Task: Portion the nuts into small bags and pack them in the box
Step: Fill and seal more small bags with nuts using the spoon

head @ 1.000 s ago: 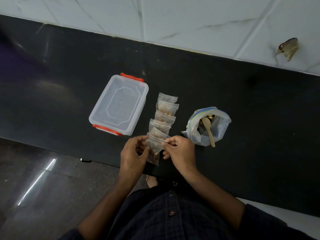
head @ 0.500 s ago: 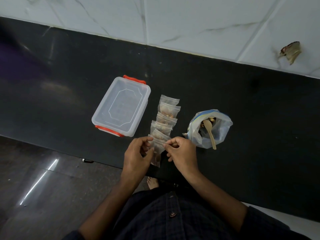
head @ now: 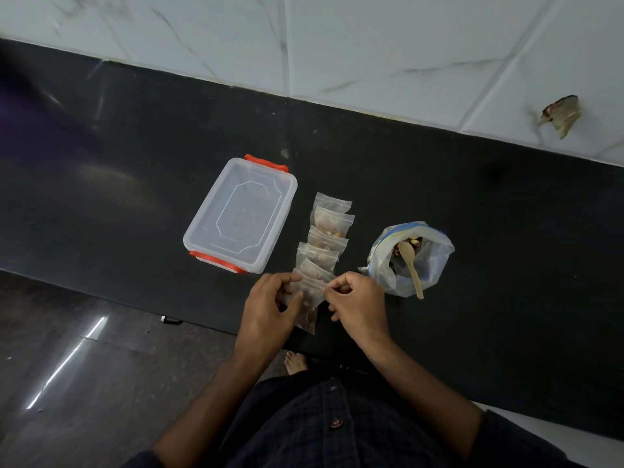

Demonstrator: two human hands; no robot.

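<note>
A small clear bag [head: 309, 307] with nuts in its bottom hangs over the counter's near edge. My left hand [head: 270, 309] pinches its top left corner and my right hand [head: 358, 302] pinches its top right end. Beyond it, several filled small bags [head: 326, 236] lie overlapping in a row on the black counter. To their left stands a clear plastic box [head: 241, 214] with orange clips, its lid on. On the right, a large open bag of nuts [head: 410, 258] holds a wooden spoon [head: 411, 265].
The black counter [head: 506, 231] runs across the view, with white marbled tiles [head: 371, 45] behind it. A scrap of torn brown material [head: 562, 114] sticks to the wall at the right. Dark floor and a bare foot [head: 295, 361] lie below the counter edge.
Both hands stay on the small bag's top edge; my fingers shift slightly along it. Nothing on the counter has moved.
</note>
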